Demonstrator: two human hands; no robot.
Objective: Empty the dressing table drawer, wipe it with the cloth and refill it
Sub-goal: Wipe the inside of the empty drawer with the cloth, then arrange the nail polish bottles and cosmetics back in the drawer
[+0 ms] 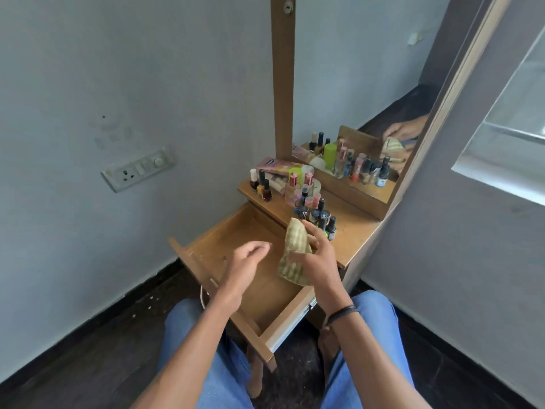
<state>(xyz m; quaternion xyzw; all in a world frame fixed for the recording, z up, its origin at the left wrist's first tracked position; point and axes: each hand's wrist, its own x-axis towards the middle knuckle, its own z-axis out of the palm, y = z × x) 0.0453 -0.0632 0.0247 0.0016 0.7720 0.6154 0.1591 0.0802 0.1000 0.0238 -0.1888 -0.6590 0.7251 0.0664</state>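
The wooden drawer (206,255) of the dressing table is pulled fully out and its inside is bare. My right hand (317,255) holds a folded green-and-cream striped cloth (293,252) above the drawer's right side. My left hand (246,261) hovers over the middle of the drawer, fingers loosely curled, holding nothing. Several nail polish bottles (314,214) and other cosmetics (283,181) stand on the dressing table top (354,231), just behind the drawer.
A mirror (368,113) rises behind the table top and reflects the bottles and my hand. A switch plate (138,168) is on the left wall. My knees in blue jeans (191,335) flank the drawer front over a dark floor.
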